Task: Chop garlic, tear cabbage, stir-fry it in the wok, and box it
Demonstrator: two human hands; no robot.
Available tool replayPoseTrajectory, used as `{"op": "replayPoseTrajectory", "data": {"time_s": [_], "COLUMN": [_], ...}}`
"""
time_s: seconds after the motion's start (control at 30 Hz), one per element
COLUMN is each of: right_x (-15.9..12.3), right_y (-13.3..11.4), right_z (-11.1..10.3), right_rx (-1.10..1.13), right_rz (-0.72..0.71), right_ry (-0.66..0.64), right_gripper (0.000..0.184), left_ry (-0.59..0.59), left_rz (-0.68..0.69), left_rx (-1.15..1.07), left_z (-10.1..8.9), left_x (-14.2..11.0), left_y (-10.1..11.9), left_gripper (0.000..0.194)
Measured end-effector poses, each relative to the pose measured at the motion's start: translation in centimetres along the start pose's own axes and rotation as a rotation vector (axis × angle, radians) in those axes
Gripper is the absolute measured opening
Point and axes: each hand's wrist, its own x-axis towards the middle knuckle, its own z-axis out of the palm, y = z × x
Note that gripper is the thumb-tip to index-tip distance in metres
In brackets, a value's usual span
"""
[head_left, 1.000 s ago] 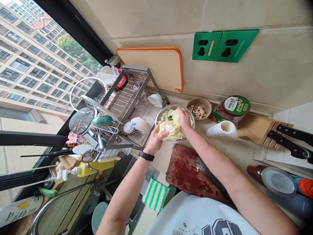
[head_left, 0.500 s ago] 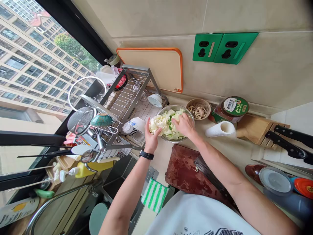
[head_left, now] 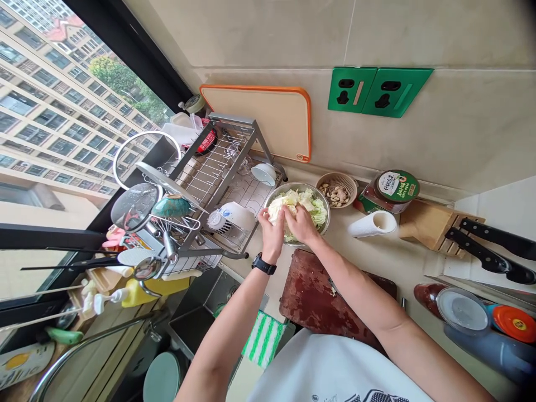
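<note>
A pale chunk of cabbage (head_left: 280,205) is held over the metal bowl (head_left: 328,220). My left hand (head_left: 273,237) has its fingers wrapped round the chunk from the left. On its near right side, the fingers of my right hand (head_left: 302,228) are closed on the same cabbage, close beside the left thumb. Torn cabbage leaves (head_left: 319,211) fill the bowl below. Close to my body lies a wet reddish-brown cutting board (head_left: 310,293). A knife on it is mostly hidden beneath my right forearm.
Left of the bowl stands a dish rack (head_left: 234,184) with bowls and utensils. A small basket (head_left: 354,192) with garlic and ginger, a lidded jar (head_left: 396,190), a paper roll (head_left: 368,224) and a knife block (head_left: 427,226) stand to the right. The sink (head_left: 196,318) is at lower left.
My right hand has come from the leaves in the bowl leftward to the cabbage chunk. My left hand has shifted right with the chunk, further over the bowl.
</note>
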Motion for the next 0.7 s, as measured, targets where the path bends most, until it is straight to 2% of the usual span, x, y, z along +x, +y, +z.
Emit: {"op": "replayPoseTrajectory", "data": {"time_s": [0.07, 0.17, 0.33, 0.47, 0.6, 0.7], "right_x": [-0.3, -0.5, 0.2, 1.0, 1.3, 1.2], "right_y": [-0.1, -0.2, 0.3, 0.8, 1.5, 2.1], "right_z": [0.2, 0.0, -0.8, -1.7, -2.9, -3.0], "right_rx": [-0.036, -0.066, -0.17, -0.147, -0.082, -0.05], "right_rz": [0.048, 0.008, -0.122, -0.232, -0.257, -0.204], "right_ry": [0.011, -0.001, -0.04, -0.08, -0.135, -0.157], "right_gripper": [0.046, 0.046, 0.048, 0.048, 0.05, 0.053], "left_ry": [0.011, -0.044, -0.082, -0.093, -0.137, -0.13], "left_rz": [0.049, 0.053, -0.049, -0.153, -0.229, -0.251], "left_rx": [0.005, 0.002, -0.097, -0.174, -0.199, -0.181], "left_z": [0.3, 0.3, 0.1, 0.4, 0.6, 0.4], "left_x": [0.0, 0.0, 0.1, -0.1, -0.1, 0.1], "left_y": [0.4, 0.9, 1.4, 1.8, 1.6, 1.1], "left_gripper": [0.054, 0.048, 0.047, 0.047, 0.05, 0.052]}}
